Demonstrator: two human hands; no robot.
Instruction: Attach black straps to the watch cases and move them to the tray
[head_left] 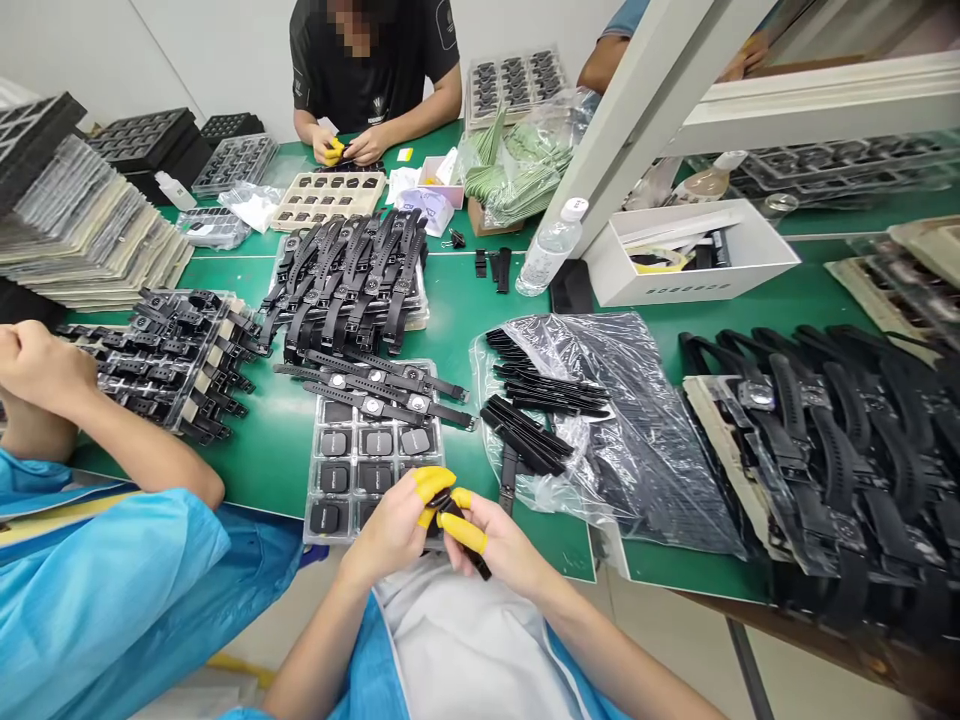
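Note:
My left hand point(399, 522) and my right hand point(495, 528) meet in front of my body, with yellow covers on the fingertips. Between them is a small black watch part, mostly hidden by the fingers of my left hand. My right hand pinches a black watch strap point(477, 564), its end sticking out below the fingers. Just beyond my hands lies a clear tray point(309, 500) of square black watch pieces, with several strapped watches point(375, 376) across its far side. On my right, loose black straps point(527, 436) rest on a plastic bag point(637, 420).
Stacked watches point(345, 270) stand further back, and more watches on trays point(817, 420) fill the right side. A clear bottle point(553, 248) stands beside a white box point(694, 282). A co-worker's arm point(142, 410) is at left; another person point(375, 90) works opposite.

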